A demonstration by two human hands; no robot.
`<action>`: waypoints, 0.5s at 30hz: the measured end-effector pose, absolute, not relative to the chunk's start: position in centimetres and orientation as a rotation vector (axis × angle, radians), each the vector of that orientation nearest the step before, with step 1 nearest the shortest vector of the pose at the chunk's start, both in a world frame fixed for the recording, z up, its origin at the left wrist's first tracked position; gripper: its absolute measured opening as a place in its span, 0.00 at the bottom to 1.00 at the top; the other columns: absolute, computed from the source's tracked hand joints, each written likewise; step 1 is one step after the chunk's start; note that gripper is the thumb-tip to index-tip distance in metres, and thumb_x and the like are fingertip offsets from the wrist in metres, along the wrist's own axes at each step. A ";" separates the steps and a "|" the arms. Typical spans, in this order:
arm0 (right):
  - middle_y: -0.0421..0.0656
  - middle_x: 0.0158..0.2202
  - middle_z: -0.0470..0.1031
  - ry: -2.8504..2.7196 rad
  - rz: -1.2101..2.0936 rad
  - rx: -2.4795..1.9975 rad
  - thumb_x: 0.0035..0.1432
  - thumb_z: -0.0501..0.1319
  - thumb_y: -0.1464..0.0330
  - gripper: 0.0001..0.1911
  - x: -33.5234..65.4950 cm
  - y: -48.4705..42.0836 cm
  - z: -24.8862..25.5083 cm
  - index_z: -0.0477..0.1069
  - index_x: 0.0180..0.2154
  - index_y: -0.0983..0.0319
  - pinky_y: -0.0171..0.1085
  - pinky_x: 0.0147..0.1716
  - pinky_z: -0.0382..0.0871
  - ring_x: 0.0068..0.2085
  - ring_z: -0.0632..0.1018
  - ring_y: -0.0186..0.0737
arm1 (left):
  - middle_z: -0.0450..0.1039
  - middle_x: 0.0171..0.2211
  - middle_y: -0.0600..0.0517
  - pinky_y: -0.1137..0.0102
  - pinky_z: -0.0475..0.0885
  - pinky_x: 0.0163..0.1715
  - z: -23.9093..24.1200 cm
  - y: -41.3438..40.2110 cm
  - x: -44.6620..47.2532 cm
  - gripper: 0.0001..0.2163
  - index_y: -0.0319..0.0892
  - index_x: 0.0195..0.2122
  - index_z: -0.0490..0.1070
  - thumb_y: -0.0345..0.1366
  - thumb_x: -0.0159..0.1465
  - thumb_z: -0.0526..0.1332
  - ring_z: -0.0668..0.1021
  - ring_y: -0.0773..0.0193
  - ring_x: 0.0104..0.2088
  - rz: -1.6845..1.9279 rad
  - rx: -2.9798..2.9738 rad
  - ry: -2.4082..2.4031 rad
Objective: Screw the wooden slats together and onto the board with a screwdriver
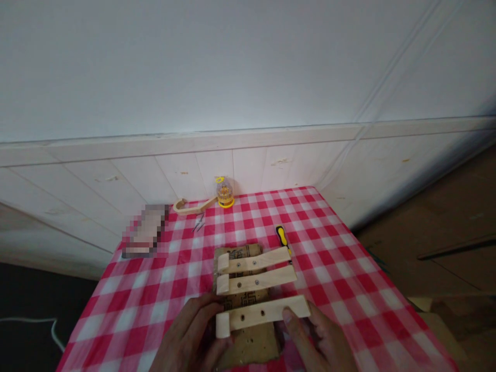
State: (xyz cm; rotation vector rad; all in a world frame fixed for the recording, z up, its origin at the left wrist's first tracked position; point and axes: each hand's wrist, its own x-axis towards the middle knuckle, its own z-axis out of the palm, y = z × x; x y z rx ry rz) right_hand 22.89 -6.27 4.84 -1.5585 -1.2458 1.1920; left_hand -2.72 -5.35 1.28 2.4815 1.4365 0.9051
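Note:
A dark brown board (263,346) printed with black lettering lies on the table. Two pale wooden hooks, the far one (267,259) and the middle one (271,279), lie across it, each with two screws. Nearest me, a third wooden hook (253,316) lies across the board and shows two dark holes. My right hand (323,336) pinches its right end, thumb on top. My left hand (194,330) closes around its left end at the board's left edge, with fingertips above and below it; some fingers are hidden.
A yellow-and-black screwdriver (282,236) lies beyond the board, partly covered by the hooks. At the back are a loose wooden hook (189,210), a clear yellow-based container (225,195) and several screws (199,223). A pixelated object (147,230) lies at left. Behind the checked tablecloth (163,279) stands a panelled wall (251,168).

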 end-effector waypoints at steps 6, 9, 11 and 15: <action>0.50 0.38 0.86 -1.196 1.161 -1.591 0.61 0.60 0.43 0.26 22.4 -5.8 4.3 0.79 0.42 0.58 0.42 0.38 0.82 0.38 0.86 0.52 | 0.81 0.47 0.46 0.70 0.84 0.42 0.3 -5.3 -2.6 0.14 0.45 0.50 0.73 0.44 0.67 0.63 0.85 0.58 0.45 0.860 2.371 1.570; 0.51 0.40 0.86 -1.182 1.162 -1.590 0.61 0.59 0.43 0.27 22.1 -5.8 3.9 0.79 0.43 0.57 0.43 0.39 0.82 0.39 0.86 0.53 | 0.80 0.48 0.46 0.69 0.84 0.43 -0.1 -5.4 -2.6 0.13 0.45 0.51 0.73 0.42 0.68 0.62 0.85 0.57 0.46 0.854 2.339 1.586; 0.51 0.41 0.85 -1.177 1.166 -1.580 0.62 0.58 0.43 0.27 22.0 -5.9 3.6 0.79 0.44 0.58 0.43 0.39 0.83 0.40 0.86 0.53 | 0.80 0.48 0.46 0.70 0.84 0.43 -0.2 -5.5 -2.6 0.13 0.45 0.51 0.73 0.42 0.68 0.62 0.85 0.58 0.46 0.867 2.329 1.578; 0.51 0.40 0.86 -1.208 1.138 -1.577 0.62 0.59 0.44 0.26 21.8 -6.0 3.3 0.79 0.42 0.58 0.41 0.37 0.82 0.40 0.86 0.53 | 0.80 0.49 0.46 0.74 0.84 0.39 -0.2 -5.7 -2.4 0.15 0.44 0.52 0.73 0.45 0.68 0.62 0.85 0.59 0.46 0.897 2.279 1.567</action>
